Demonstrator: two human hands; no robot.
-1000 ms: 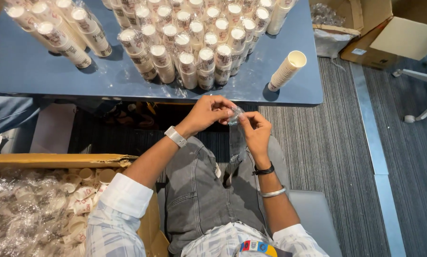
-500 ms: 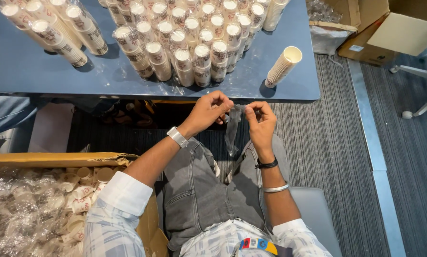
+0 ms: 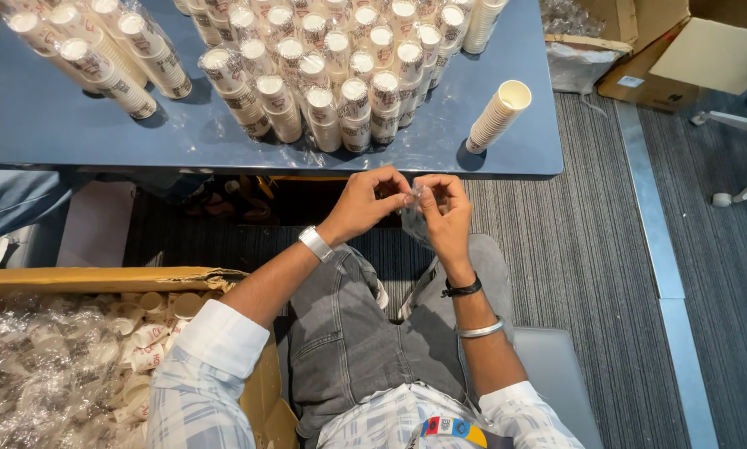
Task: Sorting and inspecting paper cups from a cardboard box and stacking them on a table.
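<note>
Head cam: left hand (image 3: 363, 202) and right hand (image 3: 445, 210) fingers pinch a crinkly clear plastic bag (image 3: 415, 223), paper cup stack (image 3: 497, 115) at 1 o'clock.

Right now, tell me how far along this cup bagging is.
Done: many clear-wrapped stacks of white paper cups stand on the blue table. In hand: the left hand and right hand pinch a small clear plastic bag between them over the lap. Left: one unwrapped stack of white cups on the table, and loose cups in the cardboard box at the left.
</note>
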